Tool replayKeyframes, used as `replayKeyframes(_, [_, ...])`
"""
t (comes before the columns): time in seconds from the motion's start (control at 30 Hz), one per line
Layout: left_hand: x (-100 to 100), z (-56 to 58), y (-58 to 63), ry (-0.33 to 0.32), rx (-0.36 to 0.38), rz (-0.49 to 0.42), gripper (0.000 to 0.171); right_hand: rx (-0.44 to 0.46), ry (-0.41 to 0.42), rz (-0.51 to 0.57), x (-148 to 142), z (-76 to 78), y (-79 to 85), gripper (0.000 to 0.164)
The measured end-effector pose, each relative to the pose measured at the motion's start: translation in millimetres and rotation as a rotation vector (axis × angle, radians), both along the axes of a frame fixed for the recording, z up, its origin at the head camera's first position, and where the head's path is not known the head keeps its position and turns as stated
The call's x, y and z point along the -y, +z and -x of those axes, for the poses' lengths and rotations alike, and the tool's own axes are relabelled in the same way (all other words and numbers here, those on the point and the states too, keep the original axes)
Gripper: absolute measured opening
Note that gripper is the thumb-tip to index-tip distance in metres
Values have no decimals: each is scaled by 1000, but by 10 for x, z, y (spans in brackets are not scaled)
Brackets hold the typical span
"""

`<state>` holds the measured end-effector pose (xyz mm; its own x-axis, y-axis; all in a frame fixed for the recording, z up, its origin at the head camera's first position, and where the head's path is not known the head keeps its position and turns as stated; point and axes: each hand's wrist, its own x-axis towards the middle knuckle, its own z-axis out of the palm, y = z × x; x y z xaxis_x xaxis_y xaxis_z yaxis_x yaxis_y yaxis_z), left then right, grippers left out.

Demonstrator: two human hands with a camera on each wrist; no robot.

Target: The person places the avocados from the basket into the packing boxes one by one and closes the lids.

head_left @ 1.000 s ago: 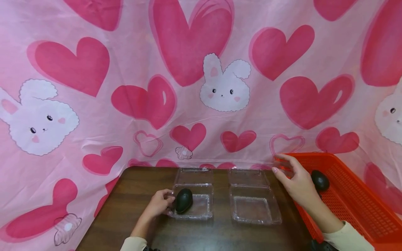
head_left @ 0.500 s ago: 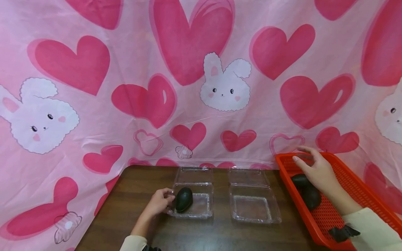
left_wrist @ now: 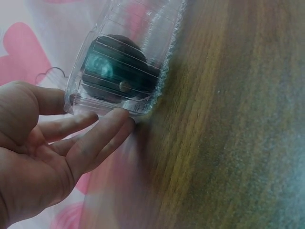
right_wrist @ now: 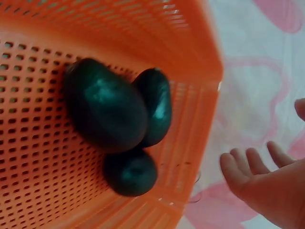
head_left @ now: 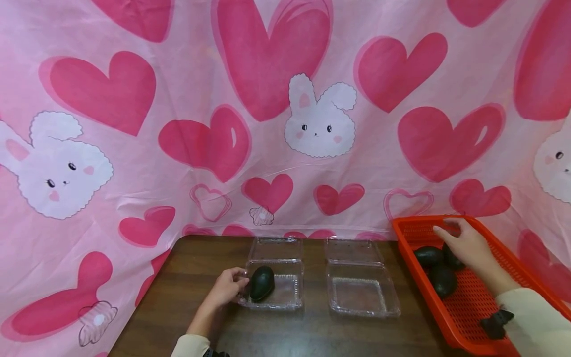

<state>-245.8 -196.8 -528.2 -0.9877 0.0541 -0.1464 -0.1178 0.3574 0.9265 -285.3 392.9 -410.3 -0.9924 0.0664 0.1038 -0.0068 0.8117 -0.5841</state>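
Your left hand, one of two at work, pinches the left edge of the left box, thumb and fingers almost closed on its thin clear wall. One avocado lies in that box, up against the left wall. Your right hand holds nothing: it hovers over the far end of the one red basket, thumb well apart from loosely bent fingers. Below it, three more avocados sit bunched together in the basket's far left corner, making four in all. Two clear boxes stand side by side on the brown worktop, each with its one lid laid back toward the far edge; the right box has its base bare, between its twin and the basket at the worktop's right side. Two pale sleeves reach in from the near edge. Behind the far edge hangs one pink cloth, printed with hearts and three rabbit heads.
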Motion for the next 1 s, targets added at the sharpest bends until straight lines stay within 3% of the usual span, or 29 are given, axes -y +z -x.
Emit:
replayKeyframes(0.23, [1, 6, -6, 3, 13, 6, 31, 196, 57, -96, -230, 32, -102, 86])
replayKeyframes(0.4, [-21, -2, -16, 12, 6, -4, 31, 305, 91, -89, -328, 52, -183, 74])
replayKeyframes(0.53, [-17, -4, -11, 13, 11, -3, 30, 433, 107, -20, -338, 40, -250, 66])
replayKeyframes(0.73, [8, 4, -24, 0, 11, -1, 30, 663, 108, 196, -372, 43, -367, 90])
replayKeyframes(0.87, [9, 9, -28, -4, 14, -4, 30, 743, 74, 318, -365, 31, -463, 104])
replayKeyframes(1.0, [17, 9, -29, -7, 8, -10, 30, 768, 21, 353, -326, -1, -543, 101])
